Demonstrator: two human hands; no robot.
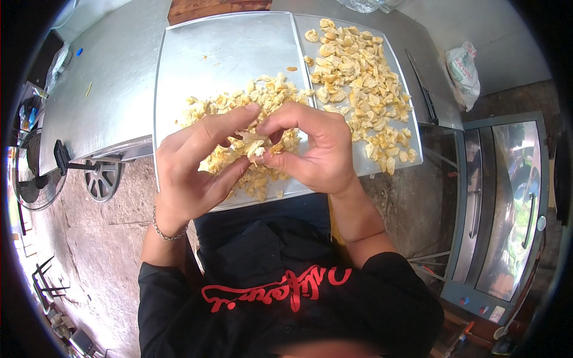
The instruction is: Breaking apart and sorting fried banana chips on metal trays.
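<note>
Between the fingertips of both hands is a pale yellow, crumpled piece of food (255,145), its exact kind unclear. My left hand (194,158) pinches it from the left, and my right hand (319,149) grips it from the right with thumb and forefinger. Right below them, a heap of similar pale yellow pieces (262,92) covers the near part of a large metal tray (227,51); my hands hide some of the heap. A second tray (412,137), on the right, bears many more chunky yellow pieces (358,77).
Both trays rest on a steel table (113,77). A dark-handled knife (427,95) lies along the right side, near a white plastic bag (463,74). At the far edge is a wooden board (215,7). A fan (39,179) stands left, a glass-doored metal cabinet (504,209) right.
</note>
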